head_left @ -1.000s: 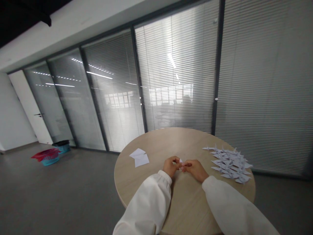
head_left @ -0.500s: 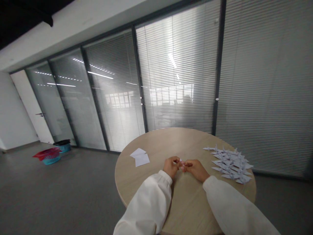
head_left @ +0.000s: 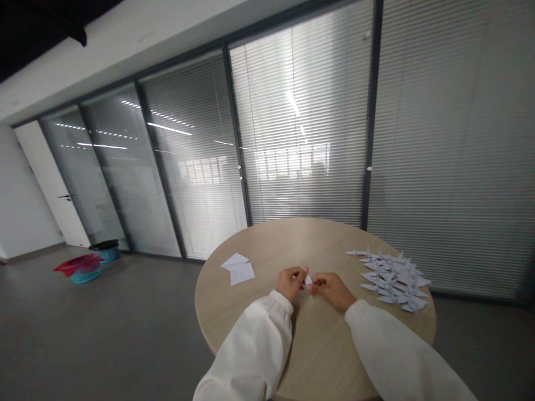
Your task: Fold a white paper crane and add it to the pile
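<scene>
Between my two hands is a small folded piece of white paper [head_left: 308,280], pinched above the middle of the round table. My left hand [head_left: 291,283] grips its left side with closed fingertips. On its right side, my right hand [head_left: 333,288] holds it with thumb and fingers pressed together. The fingers cover much of the paper, so its exact folded shape is hidden. To the right lies a cluster of several folded white paper cranes [head_left: 395,278]. Left of my hands, white paper sheets [head_left: 240,270] lie flat on the table.
The round wooden table [head_left: 301,236] stands before a glass partition with blinds [head_left: 301,111]. On the floor at left are a blue bin with a red liner [head_left: 81,268] and another with a black liner [head_left: 107,250], near a white door [head_left: 52,184].
My fingers have shifted around the folded paper, and more of its white surface shows between them. The cranes and the flat sheets stay in place; the view has moved slightly.
</scene>
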`<control>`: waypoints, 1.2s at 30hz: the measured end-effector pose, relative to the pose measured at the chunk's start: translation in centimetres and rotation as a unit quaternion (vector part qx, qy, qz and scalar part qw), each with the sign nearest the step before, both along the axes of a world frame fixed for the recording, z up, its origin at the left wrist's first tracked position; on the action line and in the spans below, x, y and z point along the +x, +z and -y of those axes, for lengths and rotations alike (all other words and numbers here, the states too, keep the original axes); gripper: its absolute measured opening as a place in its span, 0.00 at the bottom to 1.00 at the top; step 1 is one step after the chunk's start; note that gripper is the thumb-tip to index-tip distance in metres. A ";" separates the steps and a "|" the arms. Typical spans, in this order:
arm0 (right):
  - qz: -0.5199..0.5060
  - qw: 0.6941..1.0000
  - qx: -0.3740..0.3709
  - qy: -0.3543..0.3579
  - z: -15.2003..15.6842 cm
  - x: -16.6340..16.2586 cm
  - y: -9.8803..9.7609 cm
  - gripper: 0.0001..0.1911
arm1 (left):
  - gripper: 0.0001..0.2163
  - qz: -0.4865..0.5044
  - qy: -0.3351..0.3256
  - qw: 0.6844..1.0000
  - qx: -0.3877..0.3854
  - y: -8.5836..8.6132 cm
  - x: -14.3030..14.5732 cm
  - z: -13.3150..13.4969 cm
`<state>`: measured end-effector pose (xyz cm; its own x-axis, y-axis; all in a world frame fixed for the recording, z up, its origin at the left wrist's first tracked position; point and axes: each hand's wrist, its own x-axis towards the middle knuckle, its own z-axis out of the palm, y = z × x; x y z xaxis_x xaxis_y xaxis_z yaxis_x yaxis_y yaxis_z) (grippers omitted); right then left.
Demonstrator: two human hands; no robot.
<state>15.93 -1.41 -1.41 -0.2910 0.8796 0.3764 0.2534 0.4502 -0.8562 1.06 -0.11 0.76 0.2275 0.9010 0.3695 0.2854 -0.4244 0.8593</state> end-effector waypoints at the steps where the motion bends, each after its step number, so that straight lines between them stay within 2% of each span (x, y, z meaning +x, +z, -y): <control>1: 0.002 1.000 0.000 -0.004 0.0 0.0 0.0 0.11 | 0.23 -0.002 0.003 1.000 0.001 0.0 0.0 -0.1; 5: 0.001 1.000 -0.006 -0.022 -0.2 0.0 -0.4 0.12 | 0.24 -0.012 0.013 1.000 -0.004 -0.3 -0.1 -0.4; 12: -0.070 0.996 -0.047 -0.042 -1.1 0.4 -1.2 0.14 | 0.21 0.019 -0.035 0.999 0.000 -0.6 0.1 -0.6; 16: -0.107 0.991 -0.060 -0.055 -1.0 0.5 -0.8 0.19 | 0.20 0.029 -0.048 0.998 0.002 -0.7 0.1 -0.8; 26: -0.159 0.984 -0.067 -0.040 -0.5 0.4 -0.1 0.18 | 0.18 0.044 -0.077 0.996 -0.008 -0.6 0.0 -0.5; 36: -0.164 0.983 -0.077 -0.042 -0.3 0.2 0.3 0.23 | 0.22 0.051 -0.052 0.997 -0.019 -1.0 -0.1 -0.8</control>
